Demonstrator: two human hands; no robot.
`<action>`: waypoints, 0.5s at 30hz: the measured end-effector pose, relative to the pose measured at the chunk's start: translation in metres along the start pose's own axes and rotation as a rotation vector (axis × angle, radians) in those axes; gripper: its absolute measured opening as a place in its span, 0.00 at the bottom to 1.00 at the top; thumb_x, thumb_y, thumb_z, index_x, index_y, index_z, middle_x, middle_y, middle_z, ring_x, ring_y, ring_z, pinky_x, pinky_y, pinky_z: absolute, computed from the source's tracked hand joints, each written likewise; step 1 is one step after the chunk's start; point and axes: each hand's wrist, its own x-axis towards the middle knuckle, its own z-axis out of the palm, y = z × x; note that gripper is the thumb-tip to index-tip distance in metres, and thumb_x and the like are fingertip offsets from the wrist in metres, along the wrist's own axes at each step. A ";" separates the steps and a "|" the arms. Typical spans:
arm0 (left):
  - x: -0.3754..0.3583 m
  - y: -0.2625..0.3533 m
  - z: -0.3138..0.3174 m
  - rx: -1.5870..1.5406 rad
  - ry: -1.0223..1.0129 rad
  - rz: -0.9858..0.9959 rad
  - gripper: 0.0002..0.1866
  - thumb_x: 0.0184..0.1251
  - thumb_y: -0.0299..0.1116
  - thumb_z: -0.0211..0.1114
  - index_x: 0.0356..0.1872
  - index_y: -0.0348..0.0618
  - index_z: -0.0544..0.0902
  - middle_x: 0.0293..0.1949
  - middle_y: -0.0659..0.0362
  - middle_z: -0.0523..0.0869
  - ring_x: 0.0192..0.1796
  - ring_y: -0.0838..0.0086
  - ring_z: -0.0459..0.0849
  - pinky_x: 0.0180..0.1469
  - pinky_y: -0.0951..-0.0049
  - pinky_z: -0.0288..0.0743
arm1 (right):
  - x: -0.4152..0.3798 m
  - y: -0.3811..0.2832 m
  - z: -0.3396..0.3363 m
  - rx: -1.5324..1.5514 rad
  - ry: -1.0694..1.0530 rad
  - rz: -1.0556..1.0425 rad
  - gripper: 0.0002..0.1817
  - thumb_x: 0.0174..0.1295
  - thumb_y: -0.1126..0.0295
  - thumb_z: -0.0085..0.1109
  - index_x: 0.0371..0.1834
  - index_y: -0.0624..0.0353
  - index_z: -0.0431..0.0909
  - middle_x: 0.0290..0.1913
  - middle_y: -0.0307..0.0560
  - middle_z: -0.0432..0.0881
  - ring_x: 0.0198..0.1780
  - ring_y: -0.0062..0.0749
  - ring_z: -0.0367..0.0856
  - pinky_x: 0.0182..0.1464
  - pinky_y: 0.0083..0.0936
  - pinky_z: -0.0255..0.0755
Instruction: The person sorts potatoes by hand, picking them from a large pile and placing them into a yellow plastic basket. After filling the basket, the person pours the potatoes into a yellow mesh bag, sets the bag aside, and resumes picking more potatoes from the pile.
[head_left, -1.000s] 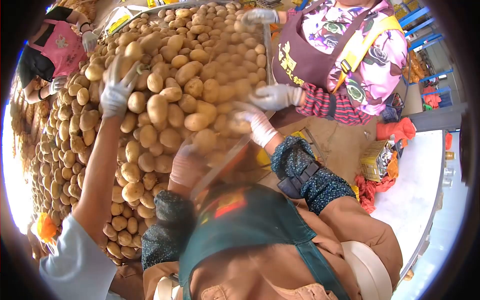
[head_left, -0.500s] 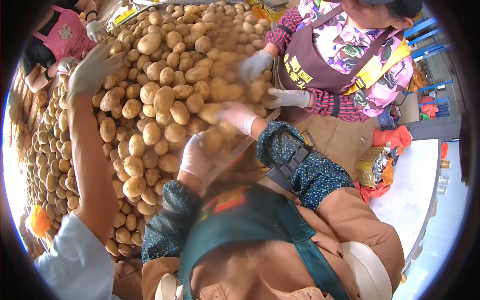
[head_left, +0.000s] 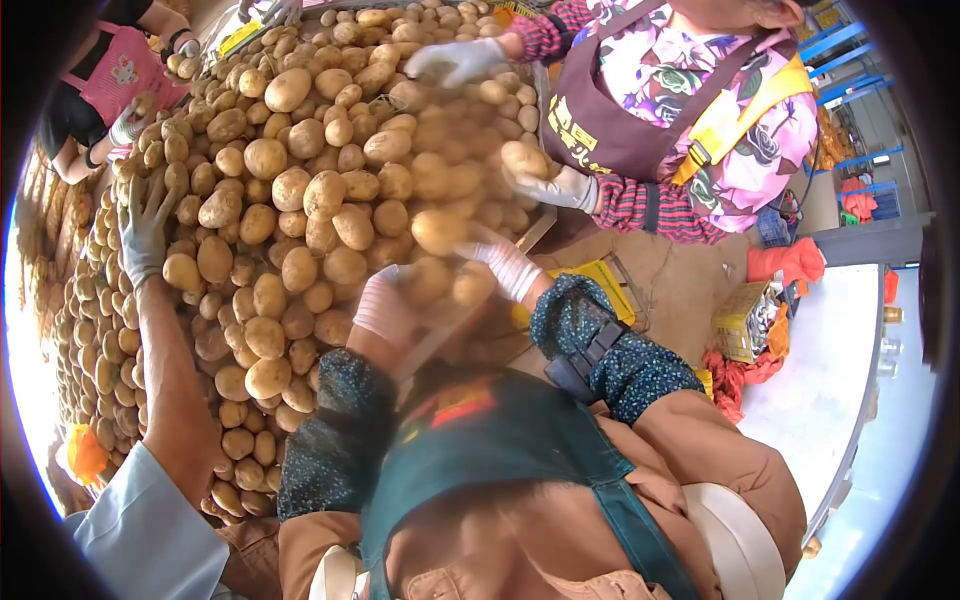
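Observation:
A blurred patch covers the middle of the view, over both my hands. My left hand [head_left: 384,303], in a pale glove, is at the near edge of the potato heap, its fingers curled against a potato [head_left: 428,279]. To its right, my gloved right hand [head_left: 508,268] reaches in from the right and has a larger potato [head_left: 440,232] at its fingertips. Another potato [head_left: 473,285] shows just below my right fingers. The heap of potatoes [head_left: 297,190] spreads ahead and to the left.
Across the heap, a person in a brown apron [head_left: 625,100] holds a potato [head_left: 524,159]. A co-worker's gloved hand [head_left: 146,230] rests on the heap at left. Another person in a pink apron [head_left: 125,75] stands far left. A yellow crate [head_left: 742,320] stands at right.
My right hand has drawn back toward me with the potato. The co-worker's hand at left has lowered onto the heap. The person opposite now has a potato in one hand.

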 end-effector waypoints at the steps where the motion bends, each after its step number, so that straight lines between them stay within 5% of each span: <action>1: -0.001 0.000 0.002 -0.015 -0.005 -0.006 0.24 0.71 0.37 0.59 0.64 0.38 0.73 0.62 0.46 0.80 0.65 0.52 0.78 0.59 0.43 0.80 | -0.003 0.001 -0.002 0.040 -0.038 0.003 0.33 0.67 0.67 0.68 0.74 0.61 0.67 0.62 0.45 0.80 0.55 0.31 0.82 0.54 0.28 0.82; 3: -0.002 0.002 0.003 -0.385 -0.012 -0.093 0.25 0.73 0.40 0.59 0.66 0.38 0.72 0.62 0.46 0.80 0.66 0.51 0.77 0.61 0.43 0.80 | -0.006 0.006 -0.004 0.116 -0.120 0.006 0.35 0.66 0.65 0.69 0.75 0.60 0.67 0.61 0.44 0.81 0.52 0.29 0.84 0.50 0.27 0.84; 7: -0.017 0.005 0.031 -0.638 -0.093 -0.083 0.26 0.78 0.45 0.57 0.68 0.38 0.72 0.64 0.46 0.79 0.66 0.51 0.78 0.67 0.44 0.77 | -0.012 0.017 -0.002 0.169 -0.266 0.063 0.38 0.65 0.60 0.71 0.76 0.57 0.65 0.58 0.46 0.82 0.39 0.29 0.87 0.41 0.26 0.86; 10: -0.017 -0.005 0.029 -0.447 -0.027 -0.004 0.29 0.81 0.53 0.49 0.68 0.39 0.73 0.63 0.48 0.80 0.64 0.56 0.78 0.70 0.57 0.71 | -0.018 0.022 0.000 0.347 -0.380 0.094 0.39 0.66 0.59 0.69 0.77 0.56 0.63 0.56 0.48 0.82 0.37 0.29 0.87 0.40 0.25 0.85; 15: -0.023 -0.007 0.032 -0.645 -0.114 -0.002 0.29 0.77 0.50 0.56 0.66 0.37 0.74 0.62 0.44 0.81 0.62 0.51 0.81 0.61 0.47 0.81 | -0.044 0.010 -0.003 0.491 -0.381 0.145 0.38 0.68 0.55 0.66 0.77 0.55 0.62 0.53 0.48 0.82 0.36 0.29 0.87 0.36 0.28 0.85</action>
